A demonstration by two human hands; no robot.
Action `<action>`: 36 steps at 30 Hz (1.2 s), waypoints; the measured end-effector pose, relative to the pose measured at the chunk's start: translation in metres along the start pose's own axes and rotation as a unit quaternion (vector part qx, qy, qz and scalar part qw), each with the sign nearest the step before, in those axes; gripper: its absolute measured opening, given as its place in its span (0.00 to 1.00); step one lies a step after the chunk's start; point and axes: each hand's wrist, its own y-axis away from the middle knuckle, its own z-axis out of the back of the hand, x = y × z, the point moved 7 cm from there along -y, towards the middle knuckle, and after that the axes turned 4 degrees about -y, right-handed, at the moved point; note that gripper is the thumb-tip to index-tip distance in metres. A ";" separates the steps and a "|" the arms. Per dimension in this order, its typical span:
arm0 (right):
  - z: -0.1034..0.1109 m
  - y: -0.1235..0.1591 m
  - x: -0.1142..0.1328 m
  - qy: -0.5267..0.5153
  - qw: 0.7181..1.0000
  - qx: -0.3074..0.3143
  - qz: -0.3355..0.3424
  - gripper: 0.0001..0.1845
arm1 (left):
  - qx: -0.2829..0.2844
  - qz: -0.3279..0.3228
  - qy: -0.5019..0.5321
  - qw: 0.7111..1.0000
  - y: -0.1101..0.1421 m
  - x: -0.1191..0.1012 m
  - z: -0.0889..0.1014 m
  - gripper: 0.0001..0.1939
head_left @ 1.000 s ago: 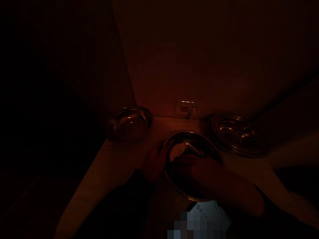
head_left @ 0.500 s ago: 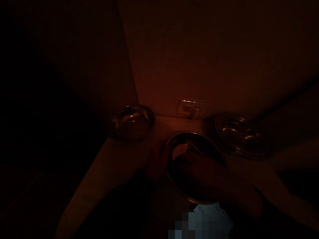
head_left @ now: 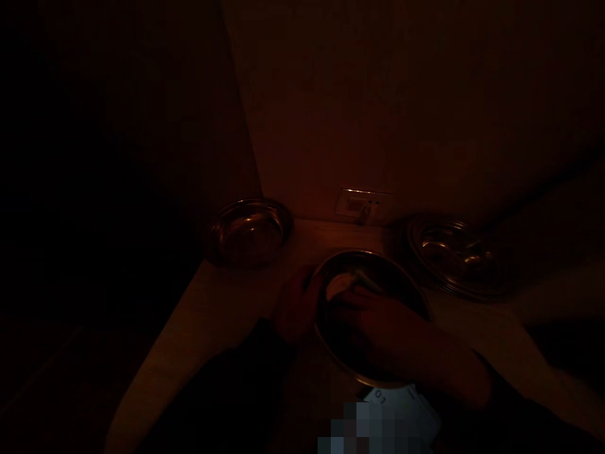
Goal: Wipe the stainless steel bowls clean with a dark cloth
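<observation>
A round metal bowl (head_left: pixel 420 296) stands on the wooden table in very dim light. At its left side my left hand (head_left: pixel 297 306) is closed on the rim, thumb by the edge. My right hand (head_left: pixel 366 315) reaches into the bowl from the right, its fingers pointing down and left. Beside those fingers shows a pale, smooth patch (head_left: pixel 339 285), too dark to name; a lighter streak lies just right of it. My right fingertips are lost in shadow, so I cannot tell whether they grip anything.
A shallow metal bowl (head_left: pixel 253 233) sits at the table's back left corner. Stacked metal plates (head_left: pixel 458 255) stand at the back right. Behind, a wall socket (head_left: pixel 362 205) has a plug in it. A lit, partly pixelated screen or card (head_left: pixel 401 407) is below the bowl.
My right hand has shifted slightly inside the bowl, and a little more of the pale patch and streak shows. My left hand and the bowl stay in place.
</observation>
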 end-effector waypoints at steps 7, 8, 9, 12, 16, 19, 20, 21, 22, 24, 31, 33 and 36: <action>0.009 -0.003 -0.032 0.058 0.993 -0.050 -0.087 0.18 | 0.017 -0.017 0.021 0.999 0.000 -0.002 -0.003 0.16; 0.008 -0.003 -0.029 0.058 0.994 -0.047 -0.078 0.18 | 0.015 -0.015 0.021 1.000 0.000 -0.002 -0.003 0.16; 0.007 -0.003 -0.023 0.053 0.996 -0.042 -0.060 0.18 | 0.012 -0.011 0.016 1.000 0.000 -0.001 -0.002 0.16; -0.001 -0.002 -0.002 0.028 0.999 -0.018 0.006 0.18 | -0.001 -0.004 -0.004 1.000 0.000 -0.001 0.000 0.16; -0.006 -0.002 0.004 0.026 1.000 -0.005 0.009 0.17 | 0.003 -0.003 -0.010 1.000 -0.001 -0.001 0.000 0.16; 0.000 -0.004 -0.012 0.057 0.997 -0.025 -0.048 0.18 | 0.013 -0.007 -0.002 1.000 -0.001 -0.002 -0.001 0.16; 0.003 -0.005 -0.018 0.074 0.994 -0.032 -0.071 0.18 | 0.016 -0.009 -0.001 1.000 -0.001 -0.003 -0.002 0.16; 0.005 -0.005 -0.025 0.091 0.991 -0.038 -0.093 0.18 | 0.019 -0.010 0.000 1.000 -0.001 -0.003 -0.002 0.16; 0.006 -0.005 -0.031 0.107 0.987 -0.041 -0.111 0.18 | 0.021 -0.010 0.000 1.000 0.000 -0.004 -0.002 0.16; 0.008 -0.004 -0.037 0.132 0.981 -0.042 -0.134 0.17 | 0.028 -0.011 0.001 1.000 0.000 -0.004 -0.003 0.17; 0.002 -0.004 -0.008 0.066 0.997 -0.032 -0.026 0.18 | 0.011 -0.007 -0.013 1.000 0.000 -0.003 -0.001 0.16; 0.000 -0.002 0.001 0.034 0.999 -0.014 0.009 0.16 | 0.005 0.002 -0.021 1.000 0.000 -0.002 -0.001 0.16; -0.001 0.002 0.009 -0.004 0.999 0.018 0.048 0.15 | 0.005 0.002 -0.016 1.000 0.000 -0.001 -0.002 0.17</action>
